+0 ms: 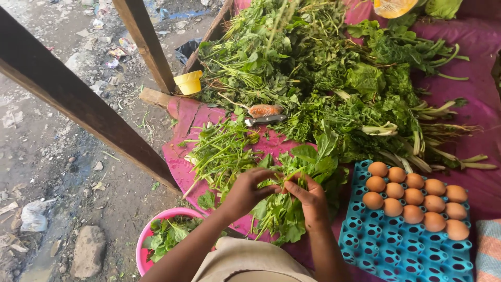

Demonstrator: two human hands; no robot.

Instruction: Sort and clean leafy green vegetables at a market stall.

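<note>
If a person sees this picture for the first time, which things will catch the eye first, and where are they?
The big heap of leafy greens covers the purple cloth across the upper middle. At the lower right, brown eggs fill the upper part of a blue egg tray. At the lower centre, the left hand and the right hand grip a small bunch of leaves, and a pink basin with leaves stands at the lower left.

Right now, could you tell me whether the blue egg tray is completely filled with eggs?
No, the brown eggs fill only the far part of the blue egg tray; its near cups are bare.
</note>
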